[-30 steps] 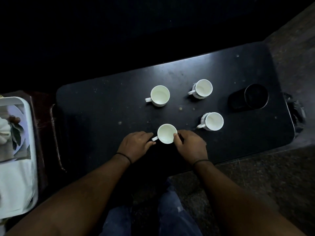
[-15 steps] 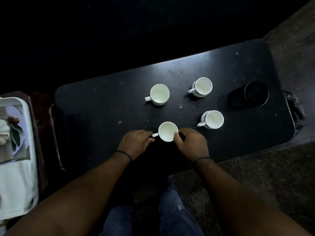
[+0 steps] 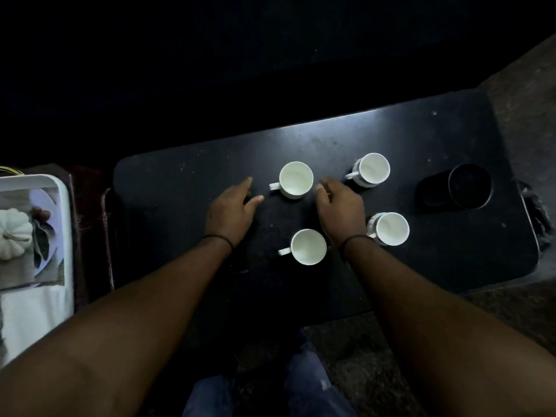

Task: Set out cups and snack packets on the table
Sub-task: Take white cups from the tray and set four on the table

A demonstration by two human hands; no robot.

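Observation:
Several white cups stand on the black table, all empty with handles to the left. The near cup sits alone, no hand on it. My left hand lies just left of the far left cup, fingers apart, thumb close to its handle. My right hand is just right of that cup, fingers loosely spread, not touching it. Another cup stands at the far right, and one sits beside my right wrist. No snack packets are visible.
A black round container with a dark lid beside it stands at the table's right end. A white tray holding a white pumpkin ornament and a plate sits to the left. My knees are below the near edge.
Both hands let go of the near cup and moved forward to either side of the far left cup. The near cup stays where it was set.

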